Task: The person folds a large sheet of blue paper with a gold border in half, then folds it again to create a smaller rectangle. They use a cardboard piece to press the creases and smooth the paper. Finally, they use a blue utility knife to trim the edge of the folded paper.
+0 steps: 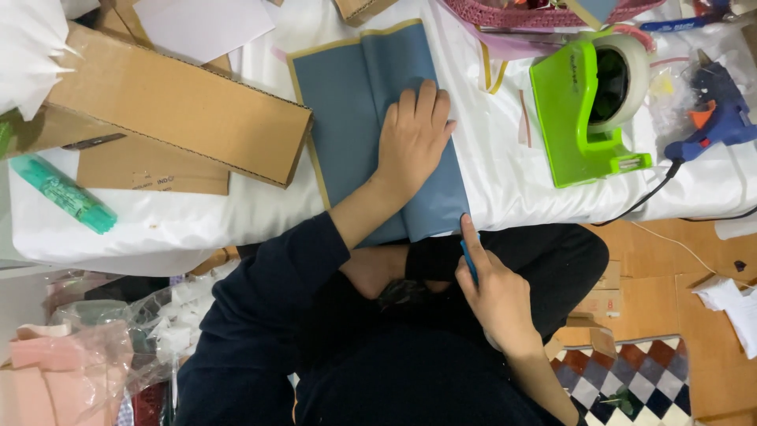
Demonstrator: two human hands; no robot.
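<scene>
A folded sheet of blue paper with a gold edge (347, 102) lies on the white table cover (505, 166). My left hand (414, 138) rests flat on the sheet, fingers together, pressing its right half down. My right hand (493, 292) is at the sheet's near right corner, below the table edge. It grips a thin blue tool (468, 260), with the forefinger stretched along it toward the paper's edge. What kind of tool it is cannot be told.
A long cardboard box (177, 106) lies left of the sheet, with a green marker (67, 196) beyond it. Right of the sheet stand a green tape dispenser (587, 110) and a blue glue gun (714, 110) with its cord. A pink basket (544, 12) sits at the back.
</scene>
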